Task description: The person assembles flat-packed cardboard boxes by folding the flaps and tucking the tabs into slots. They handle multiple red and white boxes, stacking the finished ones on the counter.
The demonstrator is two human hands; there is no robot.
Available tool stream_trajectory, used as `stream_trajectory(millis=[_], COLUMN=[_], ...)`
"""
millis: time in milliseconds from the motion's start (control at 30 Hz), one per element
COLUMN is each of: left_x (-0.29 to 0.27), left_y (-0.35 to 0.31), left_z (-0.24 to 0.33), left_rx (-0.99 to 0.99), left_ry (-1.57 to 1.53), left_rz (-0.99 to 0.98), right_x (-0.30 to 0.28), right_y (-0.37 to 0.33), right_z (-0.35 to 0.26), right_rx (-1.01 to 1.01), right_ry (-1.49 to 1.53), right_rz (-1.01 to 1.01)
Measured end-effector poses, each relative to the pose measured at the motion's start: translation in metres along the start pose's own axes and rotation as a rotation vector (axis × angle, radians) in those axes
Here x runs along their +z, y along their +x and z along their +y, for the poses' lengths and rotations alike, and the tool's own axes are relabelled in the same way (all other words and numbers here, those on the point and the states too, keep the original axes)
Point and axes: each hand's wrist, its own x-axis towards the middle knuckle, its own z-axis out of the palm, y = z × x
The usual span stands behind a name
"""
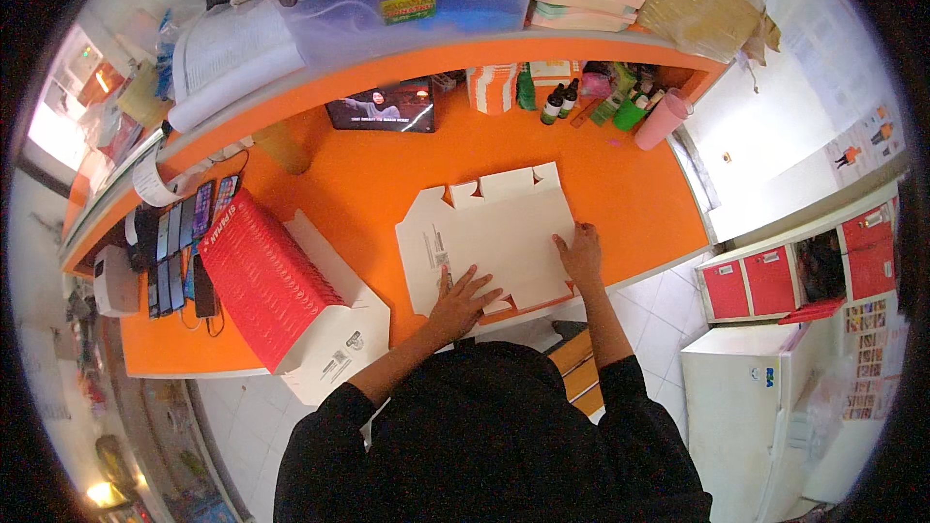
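Note:
A flat, unfolded cardboard box [513, 228], white on its upper side with cut slots and small printed marks, lies on the orange desk in front of me. My left hand [463, 304] rests on its near left part, fingers spread and flat. At the right edge is my right hand [581, 254], its thumb over the white face and its other fingers along the border, gripping it. To the left sits a stack of flat box blanks [266, 276], red patterned outside and white inside, partly folded over and reaching past the desk's front edge.
Several phones [174, 252] lie at the desk's left end beside a white device [114, 281]. A tablet [383, 107] leans under the orange shelf [387, 63]. Small dark bottles [560, 102] and a pink cup [664, 119] stand back right. A white cabinet [731, 407] is at right.

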Motion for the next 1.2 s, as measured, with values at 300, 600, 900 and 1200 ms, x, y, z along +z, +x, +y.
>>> stream_trajectory(millis=[300, 600, 900, 1200], left_x=[0.002, -0.106, -0.120, -0.189], left_y=[0.045, 0.128, 0.128, 0.082], left_z=[-0.014, 0.030, 0.018, 0.041], left_rx=[0.188, -0.386, -0.562, -0.436], left_ry=[-0.013, -1.598, -1.865, -2.118], left_rz=[-0.112, -0.010, -0.070, 0.320], right_x=[-0.075, -0.144, -0.108, -0.164], right_y=[0.014, 0.000, 0.006, -0.046], right_z=[-0.002, -0.003, 0.034, -0.064], right_rx=[0.131, 0.072, 0.181, -0.607], right_ry=[0.476, 0.649, 0.829, 0.719], right_rz=[-0.085, 0.240, 0.195, 0.089])
